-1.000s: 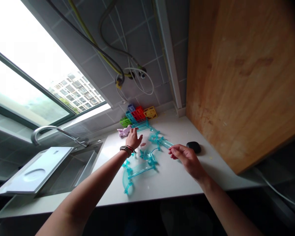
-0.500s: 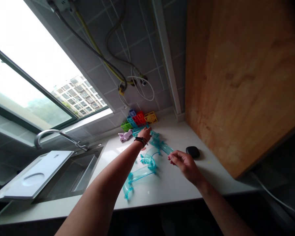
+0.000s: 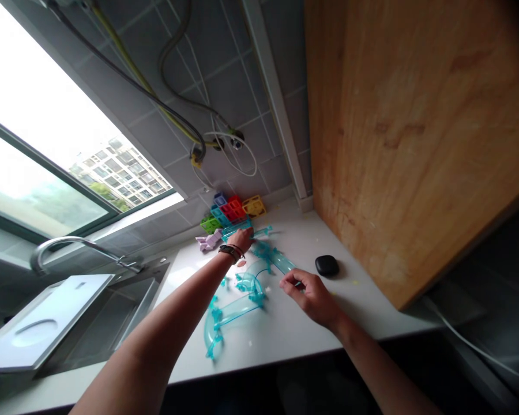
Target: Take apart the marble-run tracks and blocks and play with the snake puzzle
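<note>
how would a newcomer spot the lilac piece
On the white counter, find the bright blocks by the wall. In front of the green one, left of the left hand, lies the lilac piece. Its pale purple sets it apart from the teal pieces.

Your left hand (image 3: 241, 237) covers part of a teal track piece (image 3: 232, 230), its fingertips too obscured to show any grip. Whether your right hand (image 3: 310, 295) touches the straight teal track section (image 3: 282, 263) near it cannot be told; its last fingers are tucked from sight. Joints blur together in the teal cluster (image 3: 263, 250) between your hands. Both your forearms run out at the bottom edge. A white board (image 3: 47, 337) hides part of the sink (image 3: 101, 328); the wooden panel (image 3: 415, 144) and window (image 3: 47, 109) leave the frame, and shadow swallows everything below the surface (image 3: 289, 340).
</note>
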Demonstrator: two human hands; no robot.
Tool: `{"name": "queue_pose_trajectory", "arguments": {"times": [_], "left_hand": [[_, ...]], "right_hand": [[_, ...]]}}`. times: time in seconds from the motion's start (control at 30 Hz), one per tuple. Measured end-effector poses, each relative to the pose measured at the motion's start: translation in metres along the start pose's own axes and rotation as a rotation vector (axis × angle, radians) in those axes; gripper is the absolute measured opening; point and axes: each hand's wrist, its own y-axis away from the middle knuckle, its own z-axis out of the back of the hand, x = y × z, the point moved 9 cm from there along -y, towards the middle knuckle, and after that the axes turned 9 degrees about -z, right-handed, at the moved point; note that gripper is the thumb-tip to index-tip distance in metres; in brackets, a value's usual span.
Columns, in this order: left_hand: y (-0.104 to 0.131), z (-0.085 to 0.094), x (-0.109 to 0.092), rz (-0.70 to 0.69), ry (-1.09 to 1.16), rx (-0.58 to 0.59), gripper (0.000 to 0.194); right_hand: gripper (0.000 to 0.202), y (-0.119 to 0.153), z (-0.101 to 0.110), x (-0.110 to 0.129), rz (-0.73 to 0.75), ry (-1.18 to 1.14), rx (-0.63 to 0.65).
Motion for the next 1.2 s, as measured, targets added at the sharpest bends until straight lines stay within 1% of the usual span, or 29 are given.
{"name": "queue_pose_trajectory", "arguments": {"times": [0.1,0.2,0.27,0.33,0.4,0.47,0.53,0.6,0.67,0.77,0.83,0.93,1.13,1.2], "left_hand": [[0.008,0.018,-0.003,-0.016,0.102,-0.062,0.034],[0.024,0.043,-0.008,-0.040,0.248,-0.158,0.035],[0.042,0.057,-0.011,-0.050,0.375,-0.225,0.037],[0.067,0.063,-0.016,-0.053,0.530,-0.263,0.036],[0.097,0.059,-0.025,-0.062,0.715,-0.258,0.039],[0.128,0.050,-0.037,-0.072,0.912,-0.233,0.046],[0.157,0.038,-0.049,-0.065,1.085,-0.203,0.048],[0.180,0.027,-0.059,-0.051,1.211,-0.190,0.044],[0.196,0.019,-0.063,-0.015,1.370,-0.203,0.041],[0.206,0.010,-0.062,0.052,1.620,-0.242,0.039],[0.207,0.010,-0.060,0.056,1.696,-0.273,0.039],[0.205,0.013,-0.057,0.024,1.759,-0.311,0.036],[0.199,0.012,-0.066,-0.065,1.956,-0.275,0.030],[0.199,0.014,-0.065,-0.103,1.997,-0.285,0.027]], "right_hand": [[0.026,0.000,0.000,0.000,0.015,0.008,-0.008],[0.025,0.001,0.002,0.000,0.028,0.007,-0.031],[0.026,0.001,0.005,-0.001,0.036,0.002,-0.059],[0.029,0.000,0.010,-0.002,0.042,-0.004,-0.096],[0.033,0.000,0.015,-0.003,0.046,-0.006,-0.134],[0.035,0.000,0.019,-0.005,0.049,-0.002,-0.169],[0.036,0.001,0.023,-0.007,0.054,0.015,-0.202],[0.036,0.002,0.026,-0.008,0.061,0.049,-0.236],[0.036,0.003,0.026,-0.007,0.071,0.105,-0.260],[0.033,0.005,0.019,-0.003,0.098,0.233,-0.259],[0.031,0.006,0.014,0.000,0.122,0.331,-0.251],[0.027,0.007,0.009,0.001,0.155,0.460,-0.260],[0.022,0.012,0.003,-0.003,0.187,0.656,-0.267],[0.021,0.016,0.000,-0.002,0.209,0.728,-0.274]]}}
